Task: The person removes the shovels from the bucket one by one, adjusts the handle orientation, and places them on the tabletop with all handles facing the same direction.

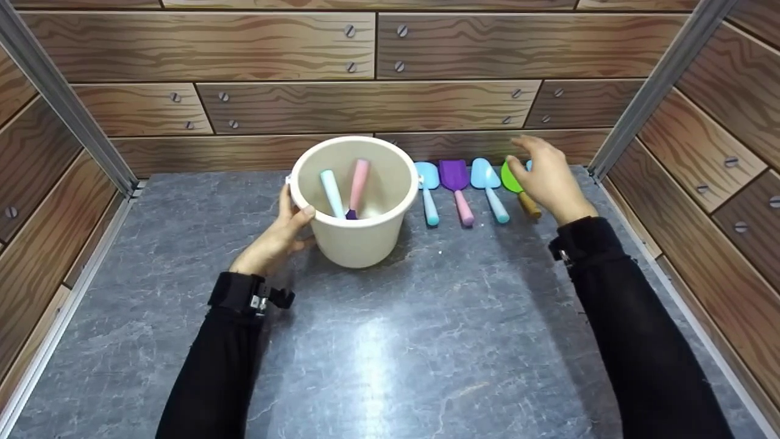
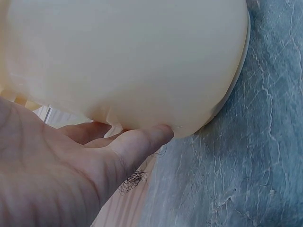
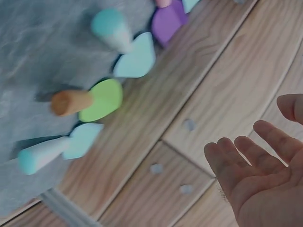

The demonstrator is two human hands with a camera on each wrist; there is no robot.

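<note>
My left hand touches the left side of a cream bucket, thumb against the rim and fingers along the outer wall. The left wrist view shows the fingers lying fairly straight against the bucket. Inside it stand two tools, a light blue handle and a pink handle with a purple end. Empty, my right hand hovers at the right end of a row of toy shovels. Nearest are a green shovel with a brown handle and a light blue shovel, mostly hidden in the head view.
Between bucket and right hand lie a light blue shovel, a purple shovel with a pink handle, and another light blue shovel. Wood-patterned walls enclose the grey marbled tabletop at the back and sides.
</note>
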